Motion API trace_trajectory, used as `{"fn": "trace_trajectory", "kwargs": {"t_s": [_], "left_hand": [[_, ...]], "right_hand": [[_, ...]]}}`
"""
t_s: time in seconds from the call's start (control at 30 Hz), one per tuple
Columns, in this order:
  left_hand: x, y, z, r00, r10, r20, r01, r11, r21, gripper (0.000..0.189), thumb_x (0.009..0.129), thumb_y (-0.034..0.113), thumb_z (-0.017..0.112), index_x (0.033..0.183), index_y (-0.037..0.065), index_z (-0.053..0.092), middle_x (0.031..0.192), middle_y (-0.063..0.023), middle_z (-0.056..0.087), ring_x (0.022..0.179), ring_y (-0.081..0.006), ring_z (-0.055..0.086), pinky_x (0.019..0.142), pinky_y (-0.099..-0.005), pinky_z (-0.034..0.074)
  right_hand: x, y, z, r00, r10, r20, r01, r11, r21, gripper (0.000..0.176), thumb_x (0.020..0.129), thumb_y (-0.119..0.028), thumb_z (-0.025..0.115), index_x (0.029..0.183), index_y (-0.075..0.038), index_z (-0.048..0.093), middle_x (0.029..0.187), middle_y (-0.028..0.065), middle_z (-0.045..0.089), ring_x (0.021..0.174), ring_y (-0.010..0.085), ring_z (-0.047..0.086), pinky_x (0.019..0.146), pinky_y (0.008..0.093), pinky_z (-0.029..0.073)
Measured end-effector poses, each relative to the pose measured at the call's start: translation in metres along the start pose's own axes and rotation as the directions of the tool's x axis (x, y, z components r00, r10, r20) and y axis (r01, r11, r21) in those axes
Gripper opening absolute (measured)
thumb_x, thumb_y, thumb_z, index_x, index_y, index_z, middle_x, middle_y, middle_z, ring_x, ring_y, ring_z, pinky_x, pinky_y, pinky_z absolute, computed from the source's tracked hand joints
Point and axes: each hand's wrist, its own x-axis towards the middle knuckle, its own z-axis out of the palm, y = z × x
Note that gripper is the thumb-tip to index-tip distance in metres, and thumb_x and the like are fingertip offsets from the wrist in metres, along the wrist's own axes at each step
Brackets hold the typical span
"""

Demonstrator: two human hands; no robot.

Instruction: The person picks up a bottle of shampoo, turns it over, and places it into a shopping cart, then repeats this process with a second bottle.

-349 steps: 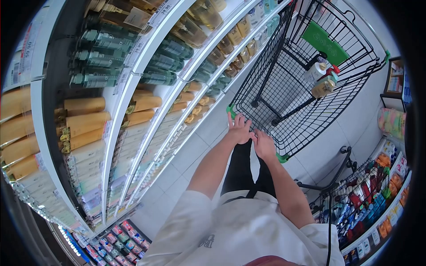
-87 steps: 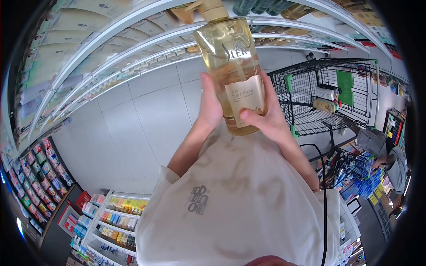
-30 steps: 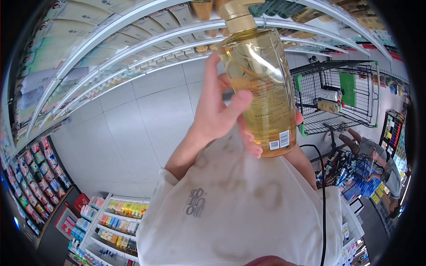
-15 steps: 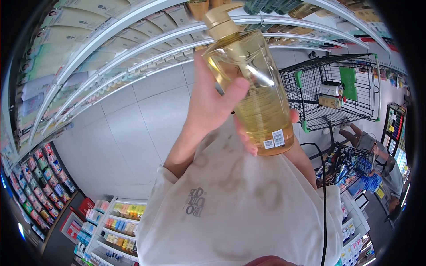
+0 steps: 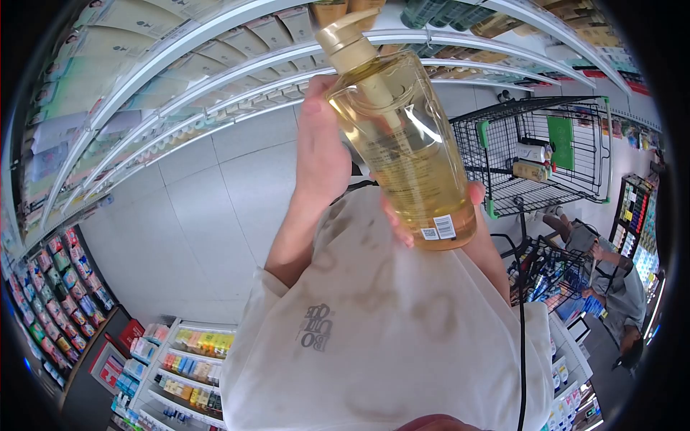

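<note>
A large clear pump bottle (image 5: 410,144) of golden liquid, with a gold pump head (image 5: 347,43), is held up tilted in front of my chest. Small print runs down its face, and a barcode label sits near the base. My right hand (image 5: 399,221) grips the lower end from behind, fingertips showing on both sides. Along the upper left side lies my left hand (image 5: 321,147), closed against the bottle; its thumb is off the front face and its other fingers are partly hidden behind it.
A black wire shopping cart (image 5: 532,158) with green corners stands at the right, a few items inside. Behind it are another person (image 5: 622,287) and a second loaded cart (image 5: 550,269). Stocked shelves (image 5: 215,54) curve across the top; more shelves (image 5: 190,366) stand lower left. A black cable (image 5: 522,345) hangs over my shirt.
My left thumb has moved from the bottle's front to its left side, uncovering the print. The bottle has shifted slightly left, still in my right hand. The other person has moved a little.
</note>
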Motion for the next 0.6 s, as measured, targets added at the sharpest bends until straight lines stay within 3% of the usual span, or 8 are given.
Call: {"fn": "trace_trajectory", "kwargs": {"t_s": [0.17, 0.23, 0.27, 0.3, 0.33, 0.37, 0.43, 0.6], "left_hand": [[-0.003, -0.008, -0.005, 1.0, -0.03, -0.006, 0.03, 0.999, 0.022, 0.06, 0.102, 0.047, 0.021, 0.126, -0.004, 0.043, 0.113, -0.0118, 0.058, 0.105, -0.0164, 0.052, 0.094, -0.0302, 0.039], [-0.006, -0.013, -0.005, 0.998, -0.065, -0.019, 0.064, 0.997, -0.052, 0.058, 0.103, 0.045, 0.021, 0.13, -0.002, 0.041, 0.118, -0.0123, 0.056, 0.109, -0.0179, 0.052, 0.097, -0.0314, 0.038], [-0.007, -0.014, -0.004, 0.995, -0.101, -0.025, 0.097, 0.987, -0.126, 0.056, 0.103, 0.043, 0.022, 0.133, -0.001, 0.04, 0.123, -0.0127, 0.054, 0.113, -0.0193, 0.051, 0.1, -0.0326, 0.037], [-0.008, -0.015, -0.002, 0.995, -0.101, -0.022, 0.097, 0.987, -0.125, 0.056, 0.103, 0.043, 0.022, 0.133, -0.001, 0.04, 0.123, -0.0127, 0.054, 0.113, -0.0193, 0.051, 0.1, -0.0326, 0.037], [-0.012, -0.015, 0.001, 0.982, -0.189, -0.028, 0.172, 0.939, -0.296, 0.055, 0.103, 0.041, 0.024, 0.136, 0.0, 0.037, 0.126, -0.0132, 0.052, 0.116, -0.0214, 0.051, 0.101, -0.0347, 0.037], [-0.014, -0.014, 0.003, 0.961, -0.275, -0.017, 0.237, 0.857, -0.458, 0.053, 0.103, 0.04, 0.026, 0.139, 0.002, 0.034, 0.129, -0.0137, 0.051, 0.119, -0.0236, 0.05, 0.103, -0.0367, 0.037], [-0.016, -0.01, 0.006, 0.97, -0.239, 0.041, 0.226, 0.826, -0.517, 0.056, 0.102, 0.042, 0.03, 0.142, 0.003, 0.031, 0.133, -0.0143, 0.048, 0.122, -0.0258, 0.049, 0.104, -0.039, 0.037], [-0.016, -0.014, 0.001, 0.986, -0.147, 0.08, 0.167, 0.848, -0.503, 0.07, 0.095, 0.052, 0.043, 0.144, 0.005, 0.027, 0.137, -0.0167, 0.045, 0.126, -0.0301, 0.046, 0.104, -0.0437, 0.039]], "right_hand": [[0.005, -0.007, 0.004, 0.999, -0.038, 0.039, 0.039, 0.999, -0.033, 0.1, 0.068, -0.056, 0.074, 0.139, 0.002, 0.033, 0.112, 0.0246, 0.053, 0.084, 0.0297, 0.062, 0.067, 0.039, 0.052], [0.007, -0.021, 0.022, 0.977, -0.027, -0.211, -0.054, 0.927, -0.37, 0.097, 0.068, -0.049, 0.077, 0.137, 0.003, 0.034, 0.11, 0.0197, 0.056, 0.089, 0.03, 0.062, 0.073, 0.0399, 0.051], [0.012, -0.024, 0.031, 0.977, -0.028, -0.21, -0.053, 0.928, -0.37, 0.097, 0.068, -0.049, 0.077, 0.137, 0.003, 0.034, 0.11, 0.0197, 0.056, 0.089, 0.03, 0.062, 0.073, 0.0399, 0.051], [0.02, -0.026, 0.04, 0.931, -0.212, -0.299, -0.058, 0.72, -0.691, 0.095, 0.067, -0.044, 0.078, 0.137, 0.003, 0.034, 0.111, 0.0183, 0.056, 0.094, 0.0305, 0.061, 0.078, 0.0401, 0.05], [0.027, -0.026, 0.047, 0.859, -0.412, -0.305, -0.125, 0.409, -0.904, 0.093, 0.066, -0.038, 0.08, 0.136, 0.003, 0.035, 0.112, 0.017, 0.056, 0.099, 0.0309, 0.06, 0.083, 0.0402, 0.049], [0.031, -0.026, 0.053, 0.856, -0.418, -0.303, -0.122, 0.407, -0.905, 0.093, 0.066, -0.038, 0.08, 0.136, 0.003, 0.035, 0.112, 0.017, 0.056, 0.099, 0.0309, 0.06, 0.083, 0.0402, 0.049], [0.038, -0.023, 0.06, 0.803, -0.458, -0.381, -0.363, 0.132, -0.922, 0.101, 0.062, -0.029, 0.082, 0.141, 0.004, 0.028, 0.129, 0.0176, 0.047, 0.119, 0.0293, 0.049, 0.102, 0.0353, 0.037], [0.043, -0.006, 0.063, 0.788, -0.528, -0.316, -0.429, -0.105, -0.897, 0.096, 0.063, -0.026, 0.081, 0.141, -0.006, 0.029, 0.118, 0.0205, 0.051, 0.106, 0.0381, 0.054, 0.089, 0.0418, 0.046]]}}
